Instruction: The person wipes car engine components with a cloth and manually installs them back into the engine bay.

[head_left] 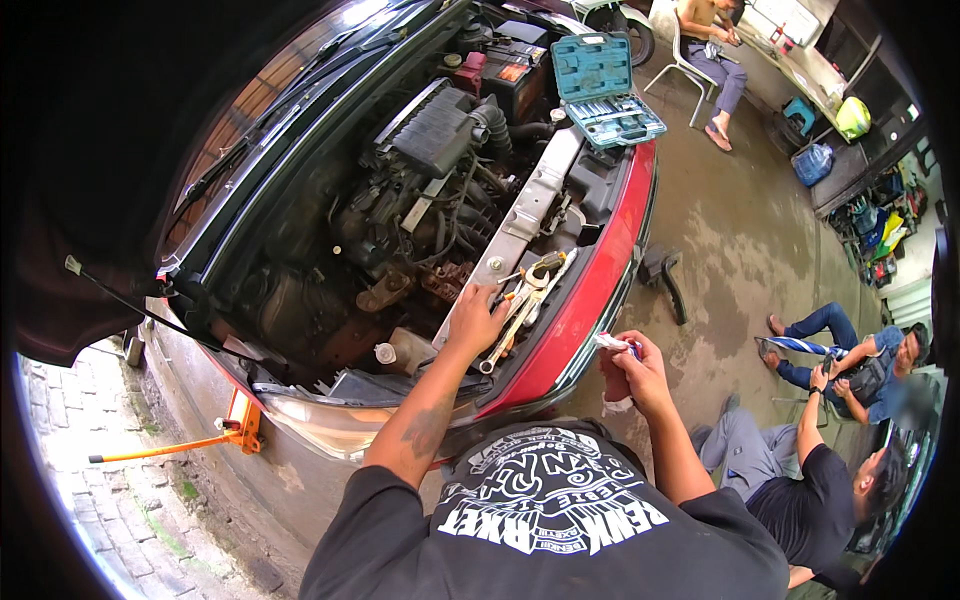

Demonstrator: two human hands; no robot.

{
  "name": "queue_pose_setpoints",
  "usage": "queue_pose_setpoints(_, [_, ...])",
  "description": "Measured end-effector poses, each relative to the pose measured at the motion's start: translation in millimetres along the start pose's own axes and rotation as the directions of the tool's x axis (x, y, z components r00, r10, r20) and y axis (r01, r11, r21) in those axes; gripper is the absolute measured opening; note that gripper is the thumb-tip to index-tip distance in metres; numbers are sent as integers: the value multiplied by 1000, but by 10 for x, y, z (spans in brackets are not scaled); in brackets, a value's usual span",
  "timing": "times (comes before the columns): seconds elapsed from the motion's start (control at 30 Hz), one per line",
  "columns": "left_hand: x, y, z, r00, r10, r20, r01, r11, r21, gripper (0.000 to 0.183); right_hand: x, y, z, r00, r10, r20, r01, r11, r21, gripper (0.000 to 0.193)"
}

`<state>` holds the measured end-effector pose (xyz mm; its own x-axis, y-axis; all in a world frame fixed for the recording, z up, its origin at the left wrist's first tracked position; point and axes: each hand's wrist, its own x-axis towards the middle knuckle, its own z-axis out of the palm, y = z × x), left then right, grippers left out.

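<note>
Fingers of my left hand [476,318] spread over the wrenches [520,310] lying on the car's front crossmember [530,205]; my right hand [630,370] pinches a small white-and-blue tube [613,343], perhaps with a rag. I judge the wrenches stiff, heavy, oily-slick, best gripped mid-shank. Which tool I touch stays hidden under my palm. The orange-handled screwdriver [545,264] lies just beyond.

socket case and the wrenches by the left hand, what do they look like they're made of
Socket case: looks like moulded plastic, matte teal, with shaped recesses in the open lid. Wrenches: probably steel, bright chrome-like finish that catches the light. The left hand rests beside them on the front panel, which looks like bare grey metal.
</note>
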<state>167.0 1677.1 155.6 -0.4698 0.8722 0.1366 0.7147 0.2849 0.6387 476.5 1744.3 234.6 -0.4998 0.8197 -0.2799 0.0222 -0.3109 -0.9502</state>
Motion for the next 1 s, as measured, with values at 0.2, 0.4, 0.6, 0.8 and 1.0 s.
queue_pose_setpoints(0.2, [-521,903,-943,958,163,238,-34,884,-467,35,132,-130,507,969,86,230,-134,970,203,23])
queue_pose_setpoints(0.4, [-725,1083,-1396,850,523,67,-507,845,-170,38,229,-213,980,855,110,506,-122,993,-10,21])
queue_pose_setpoints(0.6, [-911,828,-1613,852,510,115,-509,860,-40,18,88,-662,1358,716,290,635,-183,956,-229,33])
queue_pose_setpoints(0.8, [-967,645,-1731,937,276,213,-245,956,-162,16,174,-517,1455,524,-222,822,720,631,-288,40])
queue_pose_setpoints(1.0, [-1042,269,-1565,853,-95,513,375,794,-478,36,276,-417,1628,242,-489,838,964,222,-149,32])
